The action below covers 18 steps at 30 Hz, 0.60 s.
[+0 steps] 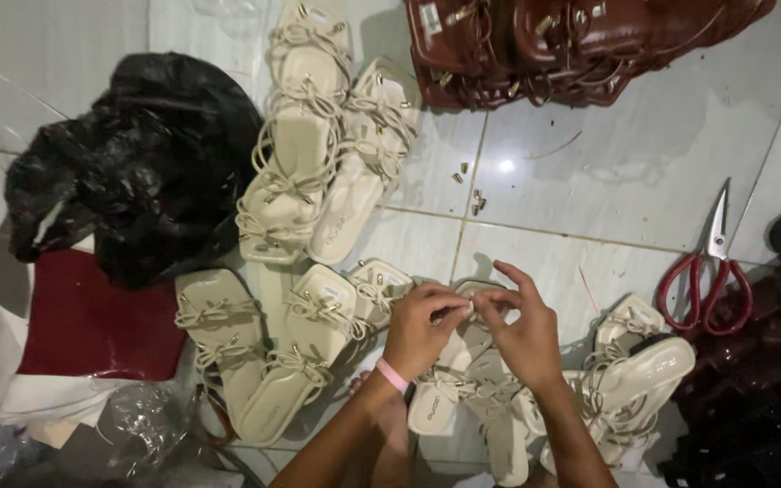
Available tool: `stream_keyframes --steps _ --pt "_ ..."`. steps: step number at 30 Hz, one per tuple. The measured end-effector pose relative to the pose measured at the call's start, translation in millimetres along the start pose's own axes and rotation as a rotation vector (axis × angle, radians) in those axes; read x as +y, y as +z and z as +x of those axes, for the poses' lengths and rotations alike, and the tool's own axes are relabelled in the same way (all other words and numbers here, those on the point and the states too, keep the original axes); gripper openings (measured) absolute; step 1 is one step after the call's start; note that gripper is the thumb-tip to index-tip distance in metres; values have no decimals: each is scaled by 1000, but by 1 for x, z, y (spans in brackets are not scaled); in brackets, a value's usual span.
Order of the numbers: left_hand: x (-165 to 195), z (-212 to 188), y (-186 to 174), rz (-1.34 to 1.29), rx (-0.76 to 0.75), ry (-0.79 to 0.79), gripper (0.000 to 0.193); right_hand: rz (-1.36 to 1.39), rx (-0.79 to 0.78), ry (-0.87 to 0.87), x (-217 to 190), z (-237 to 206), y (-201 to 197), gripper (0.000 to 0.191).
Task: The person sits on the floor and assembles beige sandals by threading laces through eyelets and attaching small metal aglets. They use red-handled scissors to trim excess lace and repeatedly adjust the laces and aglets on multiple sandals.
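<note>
Pinching together over a cream sandal [463, 361] at about six o'clock, the left hand [419, 327] and right hand [522, 330] meet fingertip to fingertip on one of its thin laces, both closed around that lace; what sits at its tip is too small to tell. The left wrist wears a pink band [391, 374]. More cream sandals [318, 145] lie in a heap toward eleven o'clock on the tiled floor [644, 163], others at eight and four o'clock. Small metal tips [474, 201] lie scattered near the centre. Red-handled scissors [709, 271] rest at three o'clock, a black plastic bag [137, 163] at nine, dark red sandals [571, 45] at one.
</note>
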<state>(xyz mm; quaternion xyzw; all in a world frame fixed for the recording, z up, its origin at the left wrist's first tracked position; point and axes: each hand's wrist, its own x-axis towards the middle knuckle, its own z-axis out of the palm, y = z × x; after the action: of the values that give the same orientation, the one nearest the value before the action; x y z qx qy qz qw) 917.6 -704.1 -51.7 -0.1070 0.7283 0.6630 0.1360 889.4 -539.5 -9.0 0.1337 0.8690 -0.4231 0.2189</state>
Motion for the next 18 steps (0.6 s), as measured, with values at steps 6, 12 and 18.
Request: stream_keyframes --steps 6,12,18 --pt "6 1 -4 32 -2 -14 13 -85 -8 -50 -14 -5 -4 58" --pt "9 4 -8 99 -9 107 12 -99 -49 65 -16 -5 -7 59" --pt "17 5 -13 42 -66 11 18 -97 -44 -83 -11 -6 -4 57"
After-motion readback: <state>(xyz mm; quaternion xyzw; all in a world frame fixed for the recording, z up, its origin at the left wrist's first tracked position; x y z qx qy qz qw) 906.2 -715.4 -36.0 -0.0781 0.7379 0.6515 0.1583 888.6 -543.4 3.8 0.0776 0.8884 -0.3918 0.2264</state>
